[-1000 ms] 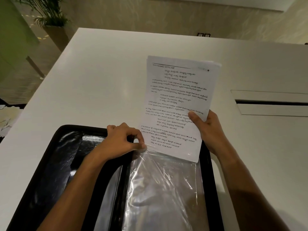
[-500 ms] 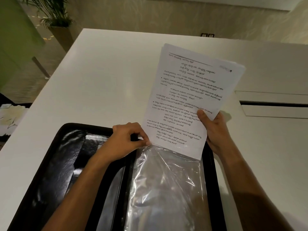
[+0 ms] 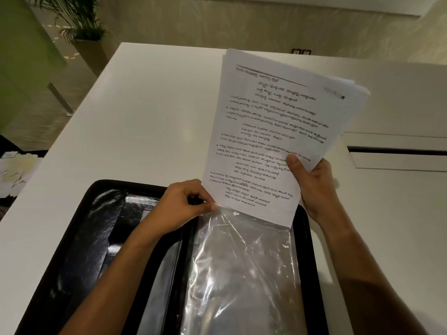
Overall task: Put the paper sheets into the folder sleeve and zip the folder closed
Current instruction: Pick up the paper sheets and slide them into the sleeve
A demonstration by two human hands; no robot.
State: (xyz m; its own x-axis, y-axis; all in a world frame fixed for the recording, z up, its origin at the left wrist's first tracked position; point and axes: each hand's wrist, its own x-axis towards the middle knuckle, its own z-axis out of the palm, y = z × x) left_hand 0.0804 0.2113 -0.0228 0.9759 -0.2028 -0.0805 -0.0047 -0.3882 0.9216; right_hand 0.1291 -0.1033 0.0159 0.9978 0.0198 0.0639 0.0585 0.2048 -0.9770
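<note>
1. Folder (image 3: 72, 238), black and glossy, lies wide open across the bottom of the frame, flat on the white table (image 3: 145, 117). Its lower part runs off the bottom edge.
2. On the folder's right half sits the clear plastic sleeve (image 3: 242, 274), crinkled and catching the light, with its mouth at the upper end.
3. Left hand (image 3: 179, 206), centre of the frame: thumb and forefinger pinch the sleeve's upper left corner, and the other fingers are curled in.
4. Right hand (image 3: 314, 189), right of centre: it grips the paper sheets (image 3: 278, 131) at their lower right edge, thumb pressed on the printed face and fingers wrapped behind.
5. The paper sheets are a small stack, fanned slightly at the top corner. They stand tilted to the right above the folder, with printed text facing the camera.
6. Their bottom edge meets the mouth of the sleeve, just beside the left thumb. Whether any of it is inside the plastic, I cannot tell.
7. Further back on the right, a long dark slot (image 3: 399, 151) is cut into the table top.
8. At the left edge, below table level, pale papers (image 3: 14, 165) lie scattered.
9. In the far upper left, a potted plant (image 3: 77, 20) stands on the floor past the table's corner.
</note>
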